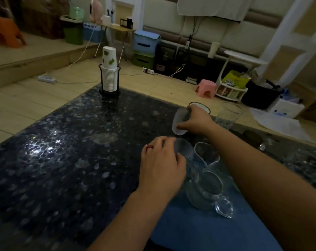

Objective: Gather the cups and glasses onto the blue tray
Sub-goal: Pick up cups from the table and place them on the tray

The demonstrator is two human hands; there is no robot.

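Note:
The blue tray [198, 230] lies at the near right of the dark pebble-patterned table [63, 160]. On the tray stand a clear glass mug with a handle [206, 189] and a clear jug-shaped glass [206, 154]. My left hand [162, 167] is closed around a clear glass [183, 147] at the tray's far left corner. My right hand [195, 120] holds a frosted plastic cup [179, 122] tilted above the table, beyond the tray. Behind it sit a white enamel cup [201, 105], mostly hidden, and a tall clear glass [227, 115].
A stack of white paper cups with green leaves [109, 69] sits in a black wire holder at the table's far edge. Beyond the table are a pink stool [206, 89], storage boxes [146, 46], cables and a power strip [46, 78] on the floor.

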